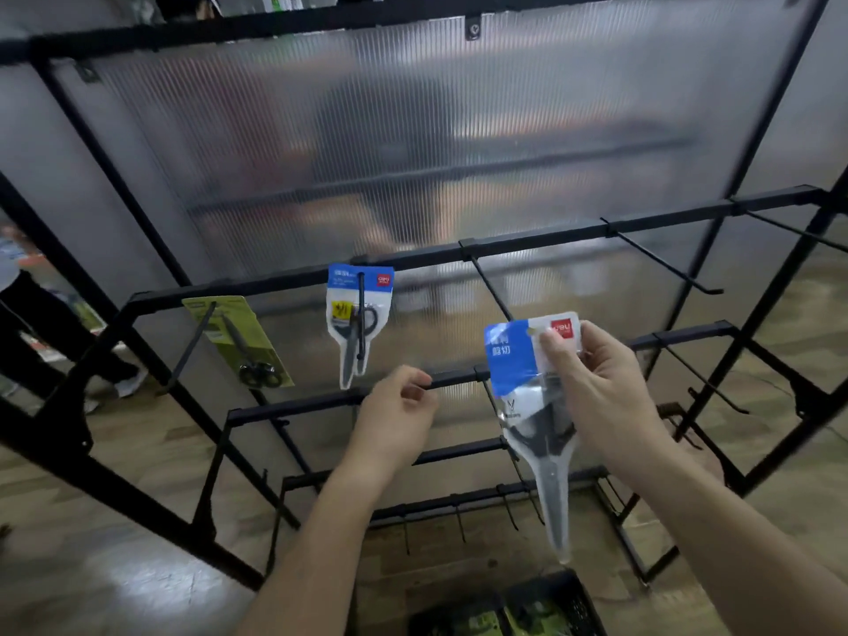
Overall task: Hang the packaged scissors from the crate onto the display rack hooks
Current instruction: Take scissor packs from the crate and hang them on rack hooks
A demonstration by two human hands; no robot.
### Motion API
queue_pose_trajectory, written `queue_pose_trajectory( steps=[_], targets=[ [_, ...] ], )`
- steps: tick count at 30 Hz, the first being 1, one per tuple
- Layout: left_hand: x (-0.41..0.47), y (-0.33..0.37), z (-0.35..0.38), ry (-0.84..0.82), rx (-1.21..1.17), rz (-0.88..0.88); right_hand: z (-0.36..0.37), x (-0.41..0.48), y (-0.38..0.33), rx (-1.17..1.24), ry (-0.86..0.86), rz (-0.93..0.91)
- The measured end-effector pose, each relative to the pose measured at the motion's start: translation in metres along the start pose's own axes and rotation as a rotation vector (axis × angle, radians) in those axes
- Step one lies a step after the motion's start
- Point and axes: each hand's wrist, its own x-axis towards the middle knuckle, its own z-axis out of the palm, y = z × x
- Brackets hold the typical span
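Note:
My right hand (601, 387) pinches the top of a blue-and-white scissors pack (527, 387), which hangs down in front of a bare hook (493, 286) on the rack's upper bar (550, 236). My left hand (397, 413) hovers by the second bar with fingers loosely curled and holds nothing. A similar blue-and-white pack (358, 314) hangs on the middle hook. On the leftmost hook hangs a yellow-green pack (243, 342). The black crate (504, 610) sits on the floor at the bottom, with green packs inside.
The black metal rack stands before a ribbed translucent panel (413, 130). More bare hooks (665, 263) jut out to the right and on lower bars. A person's legs and shoes (124, 378) show at the left behind the frame.

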Motion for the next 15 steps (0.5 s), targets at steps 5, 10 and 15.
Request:
queue_pose_trajectory(
  steps=[5,10,15],
  targets=[
    [-0.031,0.026,0.002,0.091,0.038,0.023,-0.009,0.013,0.012,0.042,-0.023,-0.017],
    [-0.062,0.048,0.014,0.188,0.094,0.008,-0.015,0.025,0.016,0.111,-0.138,-0.016],
    [-0.088,0.066,0.029,0.221,0.106,-0.035,-0.018,0.034,0.023,0.108,-0.236,-0.055]
  ],
)
